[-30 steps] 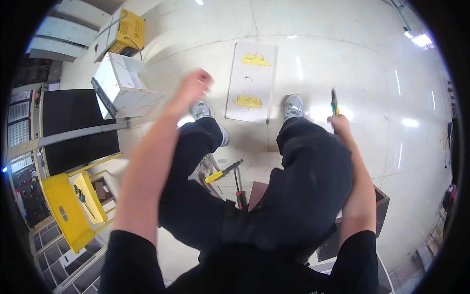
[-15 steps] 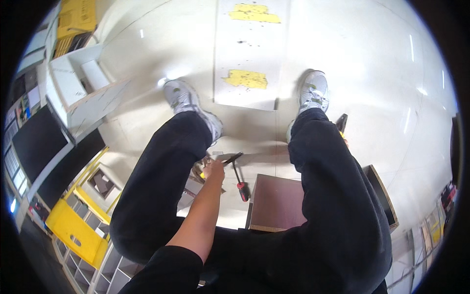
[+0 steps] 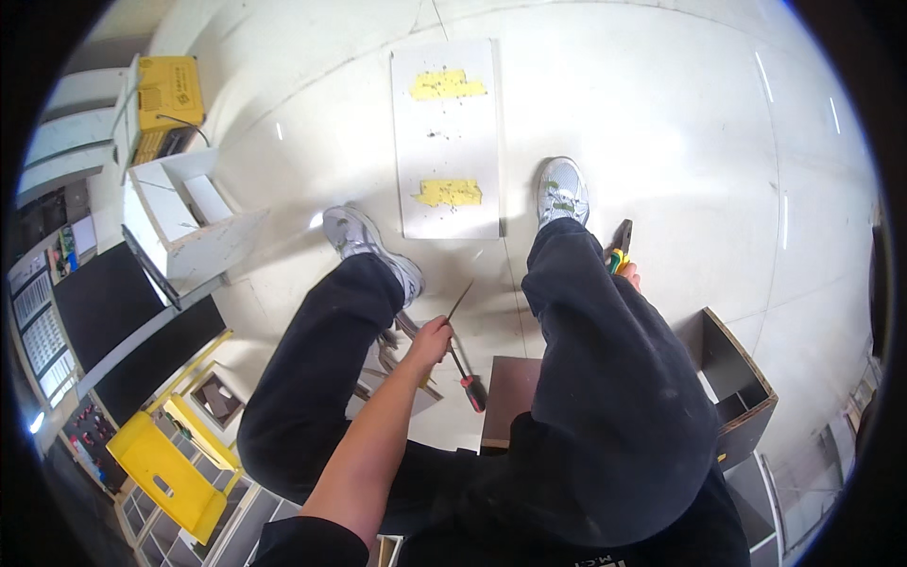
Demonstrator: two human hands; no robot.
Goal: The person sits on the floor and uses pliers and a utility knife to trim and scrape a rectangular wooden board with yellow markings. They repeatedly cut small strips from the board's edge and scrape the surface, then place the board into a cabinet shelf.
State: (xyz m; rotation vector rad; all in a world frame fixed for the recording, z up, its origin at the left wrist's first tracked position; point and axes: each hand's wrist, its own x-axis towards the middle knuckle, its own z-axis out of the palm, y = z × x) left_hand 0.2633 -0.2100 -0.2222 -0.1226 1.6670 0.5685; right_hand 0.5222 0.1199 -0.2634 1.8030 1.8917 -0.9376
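My left hand (image 3: 432, 342) is closed, low between my knees, with a thin dark pointed strip (image 3: 461, 297) sticking out of it. Below the hand, a screwdriver with a red and black handle (image 3: 474, 393) slants down, its shaft reaching up to the fingers. Whether the hand also holds the screwdriver, I cannot tell. Beyond my right knee my right hand (image 3: 631, 275) is closed on pliers (image 3: 620, 249) with yellow and green handles, jaws pointing away from me. My knee hides part of that hand. Brown wooden pieces (image 3: 388, 359) lie beside my left forearm.
A white board with yellow patches (image 3: 446, 142) lies on the floor ahead. One brown box (image 3: 508, 387) stands between my legs; another dark open box (image 3: 737, 378) is to the right. At left are a white open cabinet (image 3: 179, 222), a yellow case (image 3: 170, 90) and a yellow seat (image 3: 168, 482).
The view has shifted. My right leg appears further left, and the right hand and pliers show more fully. The left hand is lower and further right, the strip in it now pointing more steeply.
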